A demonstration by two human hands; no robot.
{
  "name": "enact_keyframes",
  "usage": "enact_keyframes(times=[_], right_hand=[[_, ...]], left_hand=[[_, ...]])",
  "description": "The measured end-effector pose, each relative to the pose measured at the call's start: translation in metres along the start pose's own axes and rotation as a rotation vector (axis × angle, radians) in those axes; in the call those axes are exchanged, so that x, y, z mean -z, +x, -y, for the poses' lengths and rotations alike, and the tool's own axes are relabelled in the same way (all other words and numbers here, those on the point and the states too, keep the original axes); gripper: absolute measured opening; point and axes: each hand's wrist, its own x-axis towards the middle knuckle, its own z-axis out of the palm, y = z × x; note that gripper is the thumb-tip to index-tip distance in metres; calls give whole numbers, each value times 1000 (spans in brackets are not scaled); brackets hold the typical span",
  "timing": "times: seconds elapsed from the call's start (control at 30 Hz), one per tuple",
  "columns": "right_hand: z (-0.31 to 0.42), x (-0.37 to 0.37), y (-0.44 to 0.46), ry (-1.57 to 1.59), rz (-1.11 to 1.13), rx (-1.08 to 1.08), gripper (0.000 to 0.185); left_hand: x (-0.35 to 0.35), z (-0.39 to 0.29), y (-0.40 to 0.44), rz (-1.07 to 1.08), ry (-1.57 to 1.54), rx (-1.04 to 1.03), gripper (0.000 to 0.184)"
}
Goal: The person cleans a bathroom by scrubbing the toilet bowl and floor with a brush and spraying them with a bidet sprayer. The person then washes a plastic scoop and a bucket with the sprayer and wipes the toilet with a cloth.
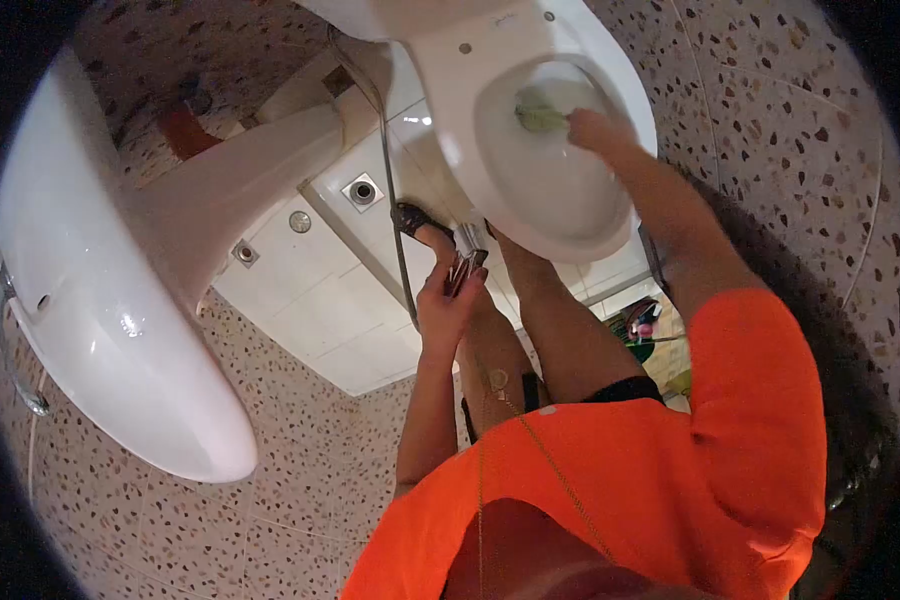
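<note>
Okay: your right hand [600,135] has fingers closed on the green scrubber [540,119], inside the toilet bowl [560,185]; your left hand [447,303], outside the bowl, grips a silvery nozzle [464,272]. Best press flat, 1 overlapping stroke each.

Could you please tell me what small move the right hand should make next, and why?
Probably draw the pale green scrubber toward the rounded front of the toilet bowl: the right hand holds it inside, nearer the back, and that front stretch appears unobstructed.
</note>
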Motion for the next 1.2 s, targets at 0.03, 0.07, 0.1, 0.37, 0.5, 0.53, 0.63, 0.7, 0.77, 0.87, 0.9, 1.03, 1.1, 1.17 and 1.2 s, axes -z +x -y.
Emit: enact_keyframes(times=[0.03, 0.07, 0.1, 0.37, 0.5, 0.53, 0.63, 0.7, 0.77, 0.87, 0.9, 1.03, 1.1, 1.17, 1.2], right_hand=[[29, 18, -11, 13, 63, -118, 41], [61, 39, -22, 19, 126, -237, 42], [100, 61, -50, 26, 256, -468, 44], [132, 142, -170, -147, 567, -484, 55], [82, 95, -74, -310, 334, -283, 53], [82, 93, -61, -344, 328, -244, 53], [91, 87, -65, -359, 325, -262, 53], [100, 103, -101, -241, 352, -421, 53], [101, 143, -135, -208, 559, -445, 53], [109, 183, -136, -293, 668, -358, 48], [103, 172, -120, -247, 644, -361, 43], [94, 88, -17, -212, 447, -244, 18], [95, 61, 16, -170, 404, -273, 16], [94, 78, 36, -106, 605, -335, 36], [84, 82, 25, -105, 621, -343, 36]], left_hand=[[1, -1, 2, 2, 3, 1, 37], [4, -1, -5, 3, 57, 33, 38], [5, -3, -14, 3, 106, 66, 38], [3, -18, -19, -35, 273, -12, 46], [-3, -16, -14, -16, 172, -28, 45], [-4, -21, -14, -19, 172, -29, 45], [4, -28, -23, -3, 205, 25, 46], [13, -13, -23, 2, 172, 4, 42], [18, -1, -25, -13, 167, 15, 41], [16, -15, -24, -33, 146, 57, 41], [14, -21, -22, -34, 134, 103, 40], [-7, -23, -9, -107, 109, -20, 50], [-14, -40, -8, -47, 123, -4, 50], [-14, -40, -3, -6, 142, 61, 47], [-16, -32, -6, 15, 185, 33, 47]])
